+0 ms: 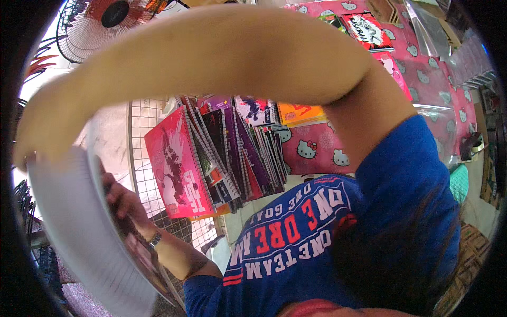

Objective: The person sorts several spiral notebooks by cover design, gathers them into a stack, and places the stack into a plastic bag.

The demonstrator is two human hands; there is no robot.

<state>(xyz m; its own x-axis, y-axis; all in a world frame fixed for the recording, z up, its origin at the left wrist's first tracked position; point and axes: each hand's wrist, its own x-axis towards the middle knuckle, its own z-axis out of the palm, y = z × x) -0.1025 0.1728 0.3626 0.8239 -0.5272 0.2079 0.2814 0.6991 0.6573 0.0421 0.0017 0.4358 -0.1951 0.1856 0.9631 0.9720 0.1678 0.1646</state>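
Note:
At the far left I hold an open notebook (90, 222) with white lined pages, upright and bowed. My left hand (129, 206), a watch on its wrist, is closed on the notebook's right side, its fingers bent around the cover. My right arm reaches across the top of the view, and my right hand (47, 145) is at the notebook's upper edge. That hand is blurred, but its fingers appear closed on the page edges. Right of my left hand stands a leaning row of spiral notebooks (232, 158), with a pink-covered notebook (174, 164) at its front.
A pink cartoon-cat cloth (317, 153) covers the table, with an orange notebook (301, 112) and a red and black notebook (367, 31) on it. Behind the row is a wire grid (148, 119). A fan (105, 26) stands at the upper left; clear plastic sheets (430, 31) lie upper right.

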